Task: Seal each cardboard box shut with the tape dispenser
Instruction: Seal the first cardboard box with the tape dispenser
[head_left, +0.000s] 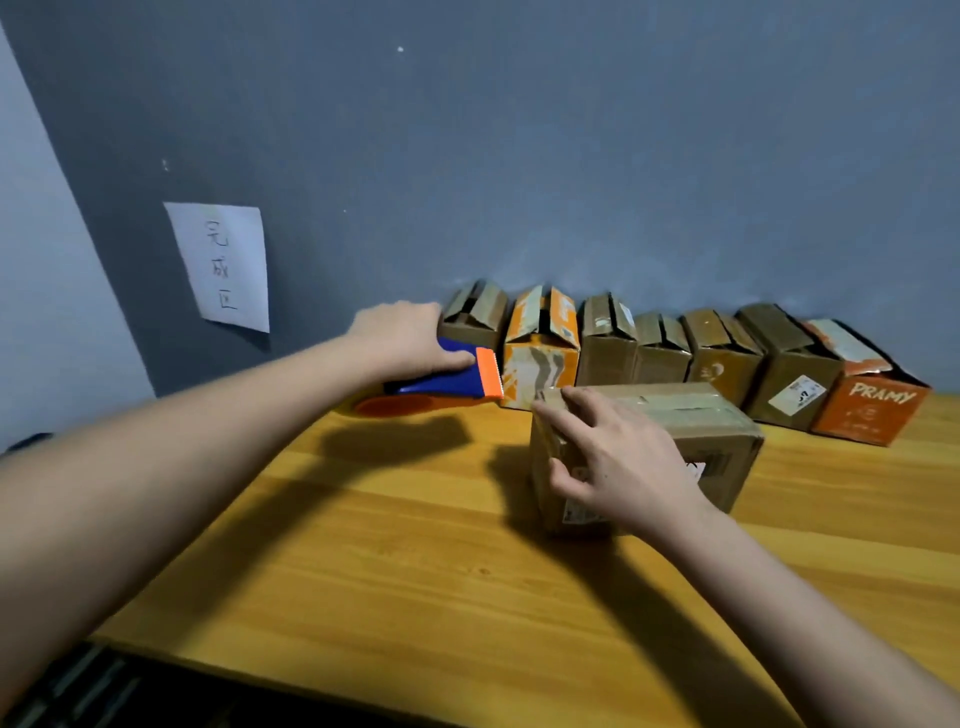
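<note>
the left hand (402, 332) is curled round the blue handle of the tape dispenser (441, 382), thumb laid along its upper edge, holding it above the desk (389, 545) with the orange toothed blade end pointing right, toward the boxes. the dispenser's orange tape wheel hangs low at its underside, and it throws a dark shadow on the wood below. the right hand (618, 457) rests on the near box (675, 441), fingers spread and laid flat over its left top edge and front corner, the thumb down against the front face. this brown cardboard box stands on the desk with its flaps down and a strip of tape running along the top seam; labels show on its front face. the dispenser's blade is just beside the box's upper left corner, whether touching cannot be told. behind, a row of small boxes (670, 353) lines the grey wall (571, 156), their top flaps standing open; the rightmost, an orange box (867, 410), reads "pramy". a paper sheet (221, 265) with handwritten characters is stuck to the wall at left.
</note>
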